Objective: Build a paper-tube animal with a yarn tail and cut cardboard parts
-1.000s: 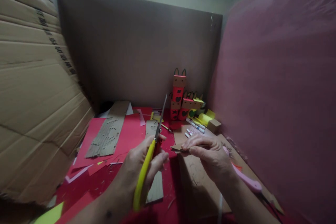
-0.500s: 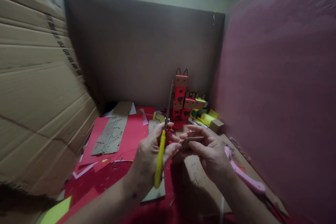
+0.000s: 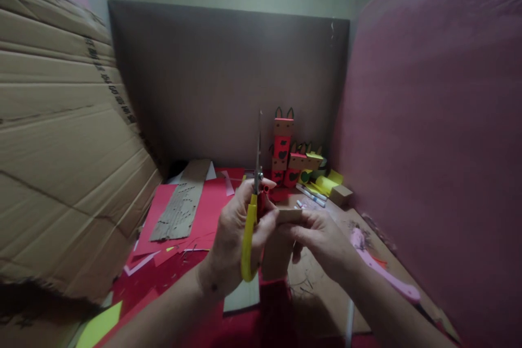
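Note:
My left hand [image 3: 242, 223] is closed around scissors with yellow handles [image 3: 248, 250], their metal blades [image 3: 258, 147] pointing up and away. A small red round-ended thing [image 3: 266, 190] shows by its fingers; I cannot tell what it is. With thumb and fingers, my right hand [image 3: 320, 234] pinches a folded piece of brown cardboard [image 3: 275, 255] at its upper edge. The left thumb touches that same edge. Part of the cardboard hangs down between the hands, above the red surface.
Red cardboard figures with pointed ears [image 3: 283, 144] stand at the back. A torn corrugated strip [image 3: 181, 201] lies on red paper [image 3: 212, 201] at left. Markers [image 3: 312, 196], a yellow roll [image 3: 326, 184] and a pink tool [image 3: 385, 274] lie right. A large cardboard sheet [image 3: 61, 136] stands left.
Both hands have moved closer together. The cardboard piece has turned so that its broad face hangs downward, and the left thumb now meets it. The scissors stay in the left hand.

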Motion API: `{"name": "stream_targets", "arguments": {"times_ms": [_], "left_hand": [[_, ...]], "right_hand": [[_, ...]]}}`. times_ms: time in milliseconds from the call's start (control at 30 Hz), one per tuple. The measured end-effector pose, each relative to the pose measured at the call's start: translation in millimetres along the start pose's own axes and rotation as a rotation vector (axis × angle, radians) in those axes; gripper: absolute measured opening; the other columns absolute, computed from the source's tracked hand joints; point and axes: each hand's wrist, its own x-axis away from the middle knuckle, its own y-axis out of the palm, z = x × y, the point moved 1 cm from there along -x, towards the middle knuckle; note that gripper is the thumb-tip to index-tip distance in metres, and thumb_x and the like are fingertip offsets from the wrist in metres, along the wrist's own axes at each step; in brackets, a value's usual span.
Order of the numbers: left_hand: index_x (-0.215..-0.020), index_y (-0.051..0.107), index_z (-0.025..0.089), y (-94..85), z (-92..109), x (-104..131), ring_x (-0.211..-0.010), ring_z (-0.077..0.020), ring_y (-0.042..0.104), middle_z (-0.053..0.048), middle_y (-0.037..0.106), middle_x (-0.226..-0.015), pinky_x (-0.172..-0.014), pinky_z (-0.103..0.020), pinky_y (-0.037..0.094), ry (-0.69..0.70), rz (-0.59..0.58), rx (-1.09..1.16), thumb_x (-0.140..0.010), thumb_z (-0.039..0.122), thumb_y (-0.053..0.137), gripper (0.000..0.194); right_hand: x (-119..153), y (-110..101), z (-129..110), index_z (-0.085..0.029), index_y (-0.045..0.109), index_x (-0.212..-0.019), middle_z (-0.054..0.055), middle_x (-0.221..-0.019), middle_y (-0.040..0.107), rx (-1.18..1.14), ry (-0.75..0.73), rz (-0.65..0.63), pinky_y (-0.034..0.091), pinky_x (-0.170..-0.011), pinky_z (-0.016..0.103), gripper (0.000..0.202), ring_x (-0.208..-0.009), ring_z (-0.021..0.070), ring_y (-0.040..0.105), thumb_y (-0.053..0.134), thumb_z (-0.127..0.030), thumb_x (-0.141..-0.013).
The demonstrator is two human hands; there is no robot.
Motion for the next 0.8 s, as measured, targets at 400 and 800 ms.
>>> {"name": "stream_targets", "arguments": {"times_ms": [400, 800], "left_hand": [[-0.1, 0.052, 0.017, -5.3, -2.2, -15.4, -0.046, -0.0056, 0.045, 0.005, 0.054, -0.066, -0.042, -0.018, 0.037, -0.219, 0.011, 0.089, -0.072, 0.022, 0.062, 0.03], [-0.097, 0.052, 0.018, 3.0, -6.6, -20.7, -0.06, -0.0108, 0.057, 0.003, 0.061, -0.07, -0.053, -0.02, 0.044, -0.388, -0.233, 0.187, -0.062, 0.015, 0.07, 0.04]], "right_hand": [[-0.4, -14.1, 1.6, -0.017, 0.071, -0.083, 0.001, -0.064, 0.062, -0.037, 0.077, -0.078, 0.035, -0.054, 0.024, 0.019, -0.056, 0.0103, 0.049, 0.067, -0.031, -0.071], [10.1, -13.8, 5.0, -0.014, 0.066, -0.068, -0.003, -0.057, 0.054, -0.086, 0.23, -0.138, 0.033, -0.053, 0.022, 0.009, -0.053, 0.0085, 0.046, 0.064, -0.022, -0.065]]}}
